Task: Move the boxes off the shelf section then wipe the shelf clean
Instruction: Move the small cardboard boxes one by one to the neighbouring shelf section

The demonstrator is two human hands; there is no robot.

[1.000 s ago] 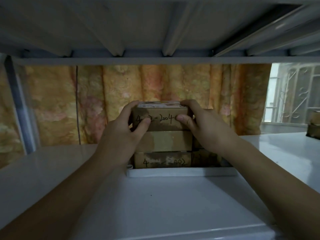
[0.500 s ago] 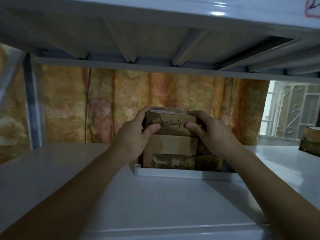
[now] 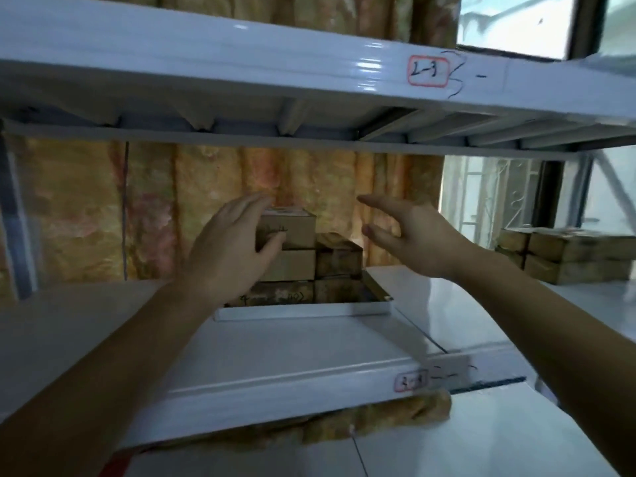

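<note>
Both arms reach in over the white shelf [image 3: 241, 342] toward a stack of brown boxes [image 3: 292, 259] standing at the far side, against an orange and yellow curtain [image 3: 192, 208].

The left hand [image 3: 230, 249] is at the near left corner of the top box [image 3: 292, 228], with its fingers stretched over the upper left edge and its thumb laid on the front face. The fingers are fairly straight, so it looks more like touching than a firm grasp. The right hand [image 3: 409, 235] hangs in the air to the right of the stack, apart from it, with fingers spread and pointing left, holding nothing.

The stack is three boxes high on its left side. Each box lies flat with its long axis running left to right and a long side facing the person. The top one and the bottom one carry dark handwriting on that face, too blurred to read. Just to the right of this column stands a lower pile of darker boxes [image 3: 339, 263], touching it. All of them sit in a shallow white tray [image 3: 303, 311] whose long axis also runs left to right.

Far to the right on the same shelf level, well apart, is another group of boxes [image 3: 564, 253]. A red-bordered label [image 3: 411, 380] is stuck on the shelf's near edge, and a similar one [image 3: 428, 71] on the front edge of the upper shelf [image 3: 206, 60]. A window grille [image 3: 488, 201] shows to the right of the curtain.
</note>
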